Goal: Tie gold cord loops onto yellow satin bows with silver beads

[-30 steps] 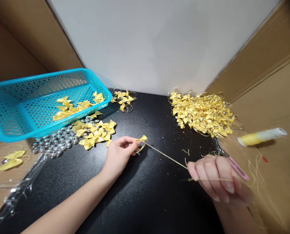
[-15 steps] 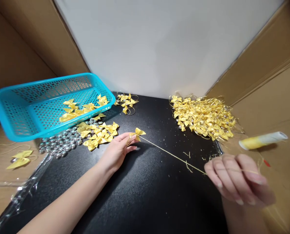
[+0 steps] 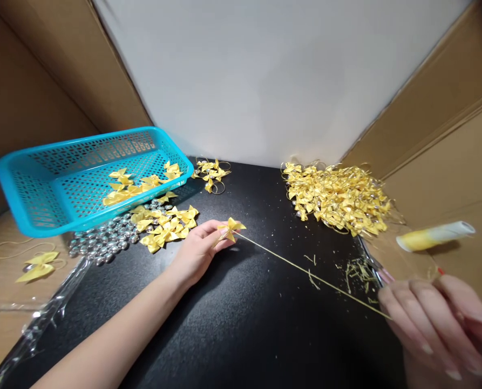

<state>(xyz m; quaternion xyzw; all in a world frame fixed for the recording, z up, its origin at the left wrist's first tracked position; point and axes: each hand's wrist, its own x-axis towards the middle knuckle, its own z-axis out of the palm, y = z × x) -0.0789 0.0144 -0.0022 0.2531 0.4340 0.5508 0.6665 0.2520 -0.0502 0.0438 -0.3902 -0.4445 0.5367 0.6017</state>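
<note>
Between the thumb and fingers of my left hand (image 3: 202, 243) is a yellow ribbon bow (image 3: 233, 227), held above the black table. A thin gold cord (image 3: 305, 270) runs taut from the bow down to my right hand (image 3: 435, 319) at the lower right. The fingers of that hand are curled round the cord, and its far end is hidden. Close by my left hand lie loose yellow bows (image 3: 170, 227) and a heap of shiny silver beads (image 3: 107, 237).
A blue basket (image 3: 42, 229) holding several bows stands at the left. Finished-looking bows with cord loops form a large pile (image 3: 338, 197) at the back right. Cord clippings (image 3: 358, 273) and a yellow-white tube (image 3: 435, 236) lie to the right. Cardboard walls flank the table (image 3: 224, 335).
My right hand has moved right and toward me, drawing out a longer stretch of cord. My left hand has shifted slightly right with the bow.
</note>
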